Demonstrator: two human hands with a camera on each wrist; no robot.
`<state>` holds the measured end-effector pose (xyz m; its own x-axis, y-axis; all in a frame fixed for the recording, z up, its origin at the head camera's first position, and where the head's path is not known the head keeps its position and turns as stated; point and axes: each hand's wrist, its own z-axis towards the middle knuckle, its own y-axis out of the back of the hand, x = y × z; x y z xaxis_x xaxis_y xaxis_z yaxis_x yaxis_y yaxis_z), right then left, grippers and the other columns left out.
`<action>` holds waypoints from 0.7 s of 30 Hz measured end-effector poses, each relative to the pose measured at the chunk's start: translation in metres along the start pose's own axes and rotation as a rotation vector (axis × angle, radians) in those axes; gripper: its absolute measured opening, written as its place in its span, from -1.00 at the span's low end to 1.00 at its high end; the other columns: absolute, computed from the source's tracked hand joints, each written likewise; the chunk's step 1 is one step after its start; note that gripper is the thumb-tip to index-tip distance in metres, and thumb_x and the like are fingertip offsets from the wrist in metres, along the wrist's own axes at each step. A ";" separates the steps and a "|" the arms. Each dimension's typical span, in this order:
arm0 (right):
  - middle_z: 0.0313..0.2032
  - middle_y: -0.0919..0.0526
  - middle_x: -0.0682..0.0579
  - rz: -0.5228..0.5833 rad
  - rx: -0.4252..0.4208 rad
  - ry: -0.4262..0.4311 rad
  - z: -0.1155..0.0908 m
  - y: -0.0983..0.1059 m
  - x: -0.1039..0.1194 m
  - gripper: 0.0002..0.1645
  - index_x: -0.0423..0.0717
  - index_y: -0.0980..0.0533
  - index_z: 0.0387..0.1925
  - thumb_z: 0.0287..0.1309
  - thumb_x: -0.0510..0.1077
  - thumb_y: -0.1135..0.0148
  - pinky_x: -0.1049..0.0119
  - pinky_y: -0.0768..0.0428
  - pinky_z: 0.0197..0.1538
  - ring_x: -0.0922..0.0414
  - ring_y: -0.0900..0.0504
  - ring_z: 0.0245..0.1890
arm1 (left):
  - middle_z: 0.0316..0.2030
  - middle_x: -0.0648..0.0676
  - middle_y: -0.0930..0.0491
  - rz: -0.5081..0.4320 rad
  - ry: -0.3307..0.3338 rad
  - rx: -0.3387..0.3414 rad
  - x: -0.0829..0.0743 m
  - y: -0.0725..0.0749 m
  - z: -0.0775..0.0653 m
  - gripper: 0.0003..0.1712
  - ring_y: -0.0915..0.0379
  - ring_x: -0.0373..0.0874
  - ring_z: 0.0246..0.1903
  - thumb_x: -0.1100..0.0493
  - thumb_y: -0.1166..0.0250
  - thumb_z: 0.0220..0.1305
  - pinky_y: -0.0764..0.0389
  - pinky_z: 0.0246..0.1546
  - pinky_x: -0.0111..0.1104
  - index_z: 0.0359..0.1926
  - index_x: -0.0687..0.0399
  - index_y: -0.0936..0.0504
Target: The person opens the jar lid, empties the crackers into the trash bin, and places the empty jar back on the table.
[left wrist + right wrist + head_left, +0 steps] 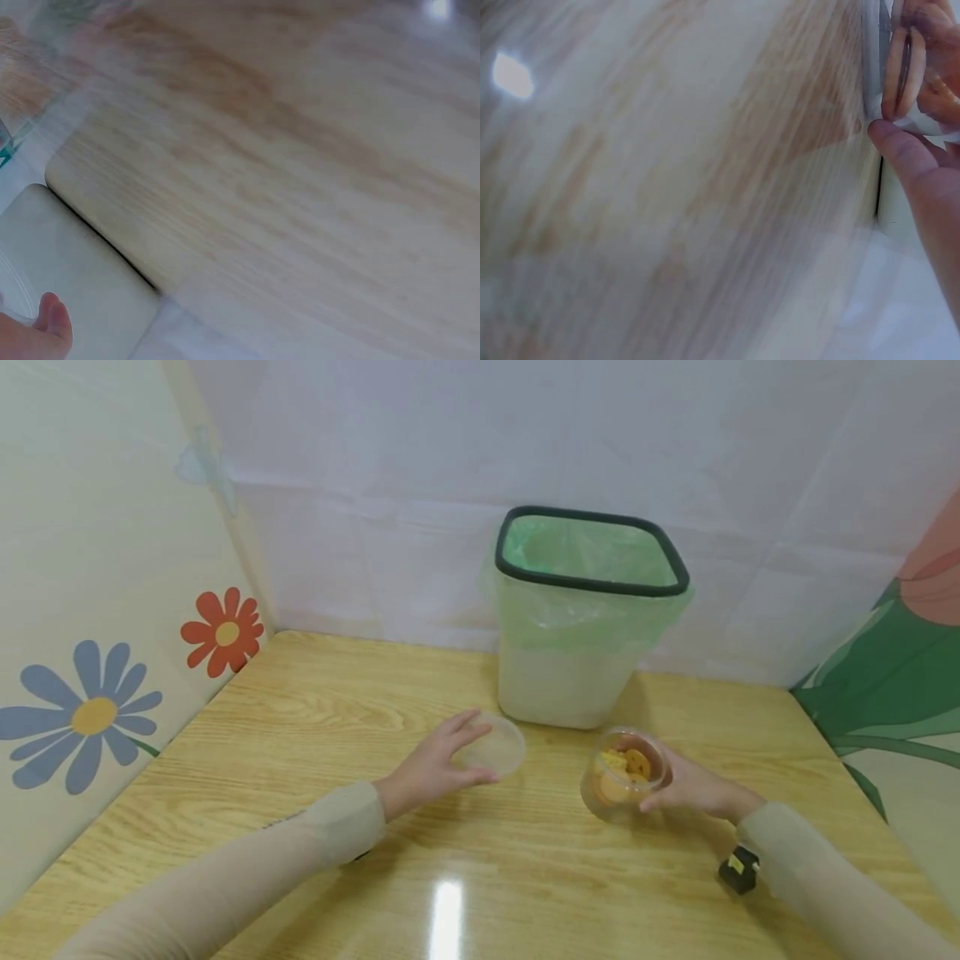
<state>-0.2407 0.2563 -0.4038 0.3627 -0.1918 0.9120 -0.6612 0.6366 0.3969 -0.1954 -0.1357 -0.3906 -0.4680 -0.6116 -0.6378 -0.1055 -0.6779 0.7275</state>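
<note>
A round clear lid (504, 745) lies between the spread thumb and fingers of my left hand (429, 766), which holds it by its edge in front of the bin. The left wrist view catches only the lid's curved rim (16, 289) and part of the hand (37, 334) at the lower left corner. My right hand (693, 787) grips the side of a clear, open-topped tub (630, 770) with orange-brown cookies (636, 764) inside. In the right wrist view the thumb (911, 157) presses along the tub's lower edge, with cookies (904, 71) showing through the wall.
A whitish bin (555, 681) with a green bag (592, 610) under its black rim stands at the back of the wood-grain table (360, 693). White cloth (375, 527) hangs behind it. A small black device (739, 870) sits at the right wrist.
</note>
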 end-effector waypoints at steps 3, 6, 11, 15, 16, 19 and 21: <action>0.32 -0.14 -0.45 0.000 0.002 -0.004 0.000 0.000 0.001 0.13 -0.37 0.04 0.43 -0.06 -0.38 -0.46 0.45 -0.33 0.19 0.38 -0.28 0.25 | 0.42 0.22 -0.15 -0.004 0.016 0.013 0.002 0.001 -0.001 -0.17 -0.09 0.23 0.36 -0.06 -0.49 0.06 -0.22 0.28 0.11 0.31 0.18 -0.44; 0.32 -0.14 -0.45 -0.008 0.001 -0.006 0.000 0.000 0.001 0.14 -0.39 0.06 0.42 -0.06 -0.36 -0.47 0.47 -0.32 0.19 0.39 -0.27 0.25 | 0.43 0.20 -0.16 0.028 0.017 0.029 0.003 0.002 -0.003 -0.17 -0.12 0.23 0.35 -0.09 -0.48 0.07 -0.27 0.26 0.11 0.31 0.16 -0.44; 0.30 -0.17 -0.46 -0.028 -0.007 0.008 0.001 0.001 0.000 0.15 -0.45 0.04 0.40 -0.07 -0.32 -0.49 0.48 -0.29 0.20 0.39 -0.28 0.24 | 0.41 0.22 -0.18 0.088 -0.022 0.033 0.006 0.004 -0.004 -0.19 -0.17 0.26 0.32 -0.09 -0.48 0.07 -0.32 0.22 0.11 0.29 0.14 -0.46; 0.28 -0.17 -0.49 -0.036 -0.014 0.013 0.001 0.001 -0.001 0.12 -0.48 0.01 0.37 -0.08 -0.32 -0.49 0.49 -0.29 0.20 0.39 -0.28 0.23 | 0.40 0.26 -0.19 0.125 -0.068 0.046 0.010 0.006 -0.004 -0.20 -0.19 0.26 0.31 -0.08 -0.48 0.06 -0.32 0.22 0.10 0.28 0.16 -0.47; 0.28 -0.17 -0.48 -0.033 -0.014 0.009 0.001 0.001 -0.001 0.11 -0.47 0.01 0.37 -0.07 -0.33 -0.49 0.49 -0.29 0.20 0.39 -0.28 0.23 | 0.40 0.26 -0.19 0.130 -0.073 0.055 0.011 0.006 -0.004 -0.20 -0.18 0.26 0.32 -0.09 -0.48 0.06 -0.31 0.23 0.10 0.28 0.16 -0.47; 0.28 -0.18 -0.48 -0.034 -0.015 0.004 0.001 0.001 -0.001 0.10 -0.48 0.01 0.37 -0.07 -0.35 -0.48 0.48 -0.30 0.19 0.38 -0.29 0.23 | 0.41 0.26 -0.16 0.149 -0.068 0.093 0.013 0.006 -0.005 -0.18 -0.18 0.26 0.32 -0.11 -0.45 0.09 -0.26 0.25 0.14 0.30 0.15 -0.44; 0.28 -0.18 -0.48 -0.035 -0.013 0.003 0.000 0.001 -0.001 0.11 -0.48 0.02 0.37 -0.07 -0.35 -0.48 0.47 -0.31 0.19 0.39 -0.29 0.23 | 0.42 0.25 -0.15 0.168 -0.061 0.116 0.015 0.006 -0.005 -0.18 -0.19 0.25 0.32 -0.14 -0.42 0.12 -0.22 0.25 0.18 0.32 0.14 -0.42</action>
<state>-0.2419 0.2567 -0.4046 0.3872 -0.2118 0.8973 -0.6397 0.6392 0.4269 -0.1989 -0.1506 -0.3974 -0.5395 -0.6837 -0.4914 -0.1207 -0.5148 0.8488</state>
